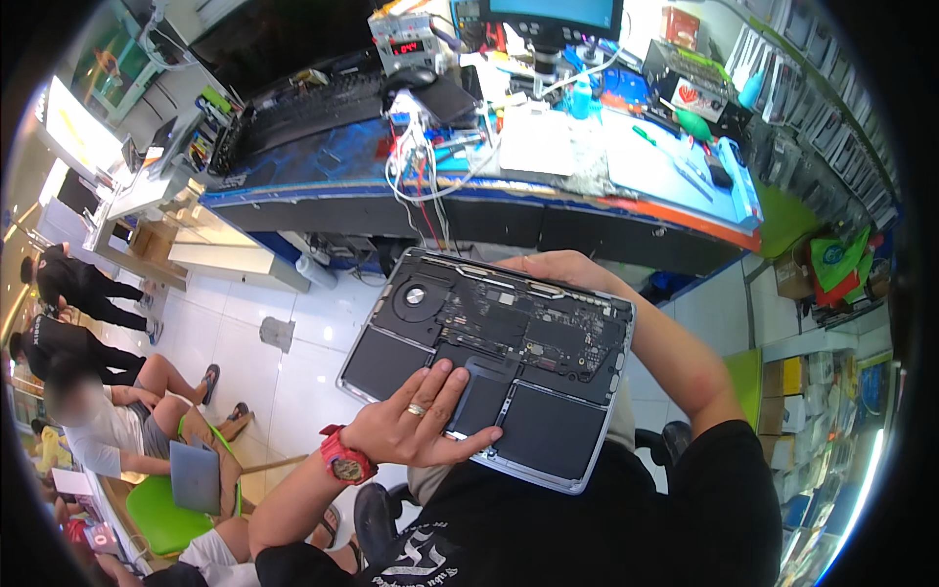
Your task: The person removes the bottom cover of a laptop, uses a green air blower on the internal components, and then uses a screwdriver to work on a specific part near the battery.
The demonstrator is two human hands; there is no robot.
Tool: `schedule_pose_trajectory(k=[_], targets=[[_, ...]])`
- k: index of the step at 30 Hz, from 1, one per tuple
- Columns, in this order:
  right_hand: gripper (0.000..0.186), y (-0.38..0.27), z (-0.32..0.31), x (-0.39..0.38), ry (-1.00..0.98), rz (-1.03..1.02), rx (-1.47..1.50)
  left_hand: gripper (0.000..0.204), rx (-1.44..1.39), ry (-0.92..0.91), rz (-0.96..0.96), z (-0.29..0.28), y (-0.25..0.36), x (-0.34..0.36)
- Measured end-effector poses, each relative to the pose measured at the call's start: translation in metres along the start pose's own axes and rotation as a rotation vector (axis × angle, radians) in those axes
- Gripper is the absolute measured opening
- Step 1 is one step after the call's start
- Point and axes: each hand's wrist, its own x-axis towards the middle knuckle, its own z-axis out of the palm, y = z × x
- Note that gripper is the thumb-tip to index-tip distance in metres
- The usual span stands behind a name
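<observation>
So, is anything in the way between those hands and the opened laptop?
Nothing visible: the left hand lies on the laptop's exposed inside. The right hand is at its far edge, partly hidden behind it, so that side can't be fully checked.

Wearer's hands: two, left hand and right hand. Opened laptop: one. Round fan visible inside: one. Black battery cells: at least three, exact count hidden by left hand. Red wristwatch: one. Ring: one. On desk: one mouse, one green air blower, one blue-lit monitor. Standing people in black: two.
</observation>
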Motion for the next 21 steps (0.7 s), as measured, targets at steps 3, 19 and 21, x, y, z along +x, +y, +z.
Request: schedule_pose_trajectory(k=[3,19,21], targets=[[0.053,0.035,-0.035,-0.027,0.024,0.115,-0.043,0.051,-0.058,-0.046,0.033,0.029,0.035,0.002],[0.043,0.084,-0.173,0.03,-0.111,0.476,-0.498,0.048,-0.175,-0.293,-0.257,0.162,0.158,0.027],[0.044,0.091,-0.181,0.033,-0.133,0.477,-0.541,0.051,-0.182,-0.321,-0.268,0.168,0.165,0.027]])
